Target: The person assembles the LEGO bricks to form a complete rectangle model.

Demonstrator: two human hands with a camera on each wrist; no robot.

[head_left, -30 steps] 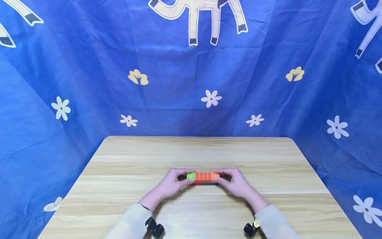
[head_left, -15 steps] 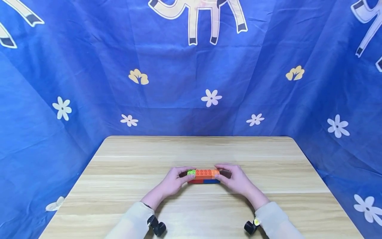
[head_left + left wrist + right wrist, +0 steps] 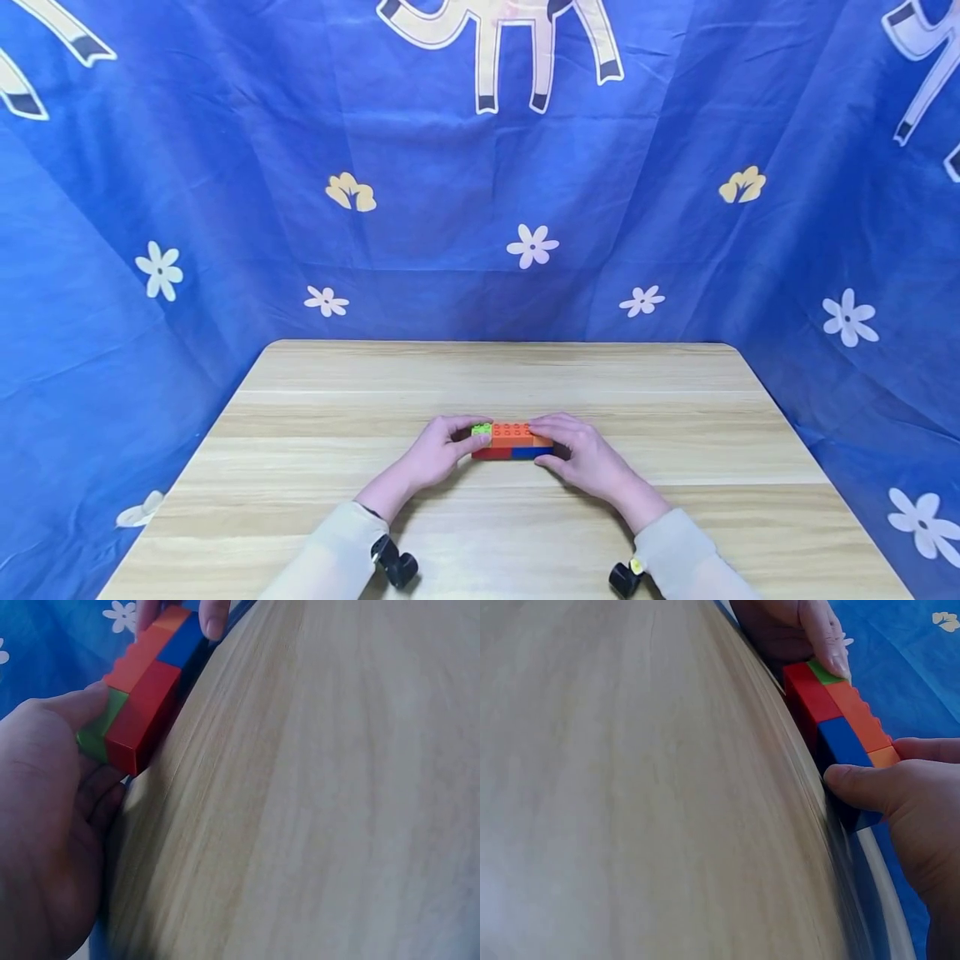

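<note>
Two rows of toy building bricks are joined into one bar. In its top row are a green brick [image 3: 481, 429], a longer red-orange brick [image 3: 512, 435] and a light orange brick [image 3: 883, 757]. A red brick [image 3: 491, 454] and a blue brick [image 3: 531, 452] form the row below. My left hand [image 3: 431, 454] pinches the green end, thumb in front and fingers behind. At the opposite end my right hand [image 3: 588, 450] grips the bar. Its thumb is against the blue brick in the right wrist view, while its fingers reach over the light orange brick, partly hiding it.
The bar is over the middle of a light wooden table [image 3: 495, 375]. Behind and beside the table hangs a blue cloth [image 3: 420, 233] printed with flowers and animals. A small black camera [image 3: 393, 562] is on the left wrist, and another [image 3: 624, 577] on the right.
My right thumb has moved down from the light orange brick to the blue one, and the right fingers now reach farther over the top. The bar's lower front shows more. My left hand keeps its pinch.
</note>
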